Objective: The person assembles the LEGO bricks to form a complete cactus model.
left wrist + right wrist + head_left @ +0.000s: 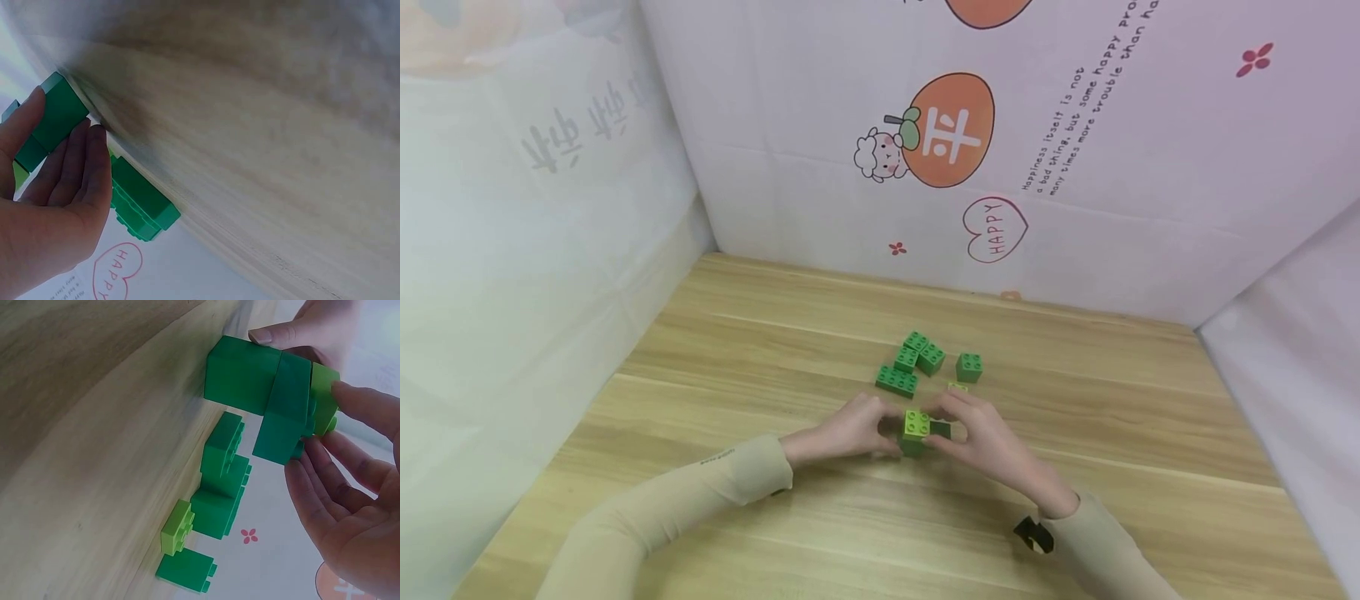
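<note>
Both hands meet at a small stack of toy building bricks in the head view. At its base is a tall dark green brick [240, 374]. On that sits a longer green brick [284, 409], one end jutting out past the base. A lime brick [917, 423] tops the stack. My left hand [853, 427] grips the stack from the left, thumb and fingers on either side of the green part in the left wrist view. From the other side, my right hand [992, 429] pinches the lime brick; its lower fingers are by the jutting green end.
Beyond the hands lie several loose green bricks, including a long one [897, 381] and a separate square one [969, 367]. A loose lime brick [177, 528] is partly hidden behind the right hand in the head view. Printed cloth [820, 192] walls in the wooden table [715, 350].
</note>
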Demonstrator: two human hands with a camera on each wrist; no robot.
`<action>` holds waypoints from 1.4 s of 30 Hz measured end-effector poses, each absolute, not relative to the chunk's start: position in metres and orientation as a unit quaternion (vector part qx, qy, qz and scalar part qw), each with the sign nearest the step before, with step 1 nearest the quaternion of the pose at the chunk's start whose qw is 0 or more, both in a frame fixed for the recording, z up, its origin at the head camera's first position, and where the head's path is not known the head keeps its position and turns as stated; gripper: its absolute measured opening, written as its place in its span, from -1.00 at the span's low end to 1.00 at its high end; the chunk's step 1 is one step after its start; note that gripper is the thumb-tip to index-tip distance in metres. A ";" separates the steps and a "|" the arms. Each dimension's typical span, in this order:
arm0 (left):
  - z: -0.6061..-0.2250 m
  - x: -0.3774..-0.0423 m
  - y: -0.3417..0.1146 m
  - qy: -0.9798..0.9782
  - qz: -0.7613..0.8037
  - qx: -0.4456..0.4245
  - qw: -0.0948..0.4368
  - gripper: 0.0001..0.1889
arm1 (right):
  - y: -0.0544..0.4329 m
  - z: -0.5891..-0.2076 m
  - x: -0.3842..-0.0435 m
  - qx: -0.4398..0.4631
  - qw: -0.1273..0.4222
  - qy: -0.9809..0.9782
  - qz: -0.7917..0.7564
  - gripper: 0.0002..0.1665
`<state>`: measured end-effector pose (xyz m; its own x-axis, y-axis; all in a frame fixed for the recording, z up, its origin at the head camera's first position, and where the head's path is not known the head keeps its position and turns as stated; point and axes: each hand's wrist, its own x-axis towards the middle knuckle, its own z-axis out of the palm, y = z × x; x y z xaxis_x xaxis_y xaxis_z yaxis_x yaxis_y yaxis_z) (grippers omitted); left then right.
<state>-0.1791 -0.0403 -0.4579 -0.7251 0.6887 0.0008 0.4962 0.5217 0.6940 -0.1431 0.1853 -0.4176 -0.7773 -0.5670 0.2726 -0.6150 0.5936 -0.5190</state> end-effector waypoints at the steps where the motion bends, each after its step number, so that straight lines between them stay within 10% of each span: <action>1: -0.458 -0.179 -0.040 0.861 0.347 0.345 0.138 -0.62 | 0.186 -0.418 -0.143 0.330 0.039 -0.892 0.305 -0.62; 42: -0.458 -0.181 -0.041 0.861 0.339 0.352 0.142 -0.58 | 0.202 -0.428 -0.139 0.321 0.028 -0.897 0.303 -0.61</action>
